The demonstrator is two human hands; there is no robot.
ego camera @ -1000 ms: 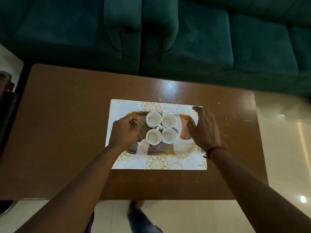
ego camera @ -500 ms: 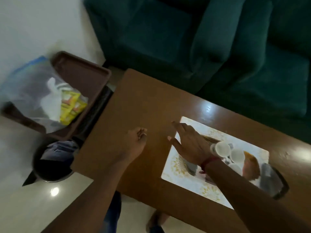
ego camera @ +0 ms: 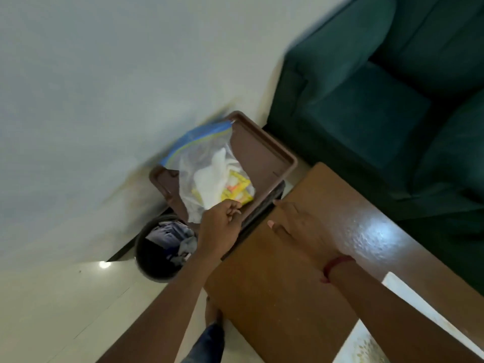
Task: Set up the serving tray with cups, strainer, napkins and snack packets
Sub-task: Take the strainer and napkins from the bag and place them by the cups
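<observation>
A clear zip bag (ego camera: 195,155) with a blue seal lies in a brown plastic tray (ego camera: 264,145) left of the table. White napkins (ego camera: 212,179) and yellow snack packets (ego camera: 237,188) show through the bag. My left hand (ego camera: 220,226) is at the bag's near edge, with its fingers curled and pinched on the plastic. My right hand (ego camera: 296,226) lies flat on the table's left corner, fingers apart and holding nothing. The serving tray, the cups and the strainer are out of view.
The brown wooden table (ego camera: 275,297) fills the lower right, with a corner of the patterned placemat (ego camera: 366,347) at the bottom edge. A dark round bin (ego camera: 162,252) with cloth in it stands on the floor below the brown tray. A green sofa (ego camera: 379,100) runs behind.
My view has swung left, off the serving tray with its cups. My left hand moved from the table to the bag's edge. My right hand moved to the table's left corner.
</observation>
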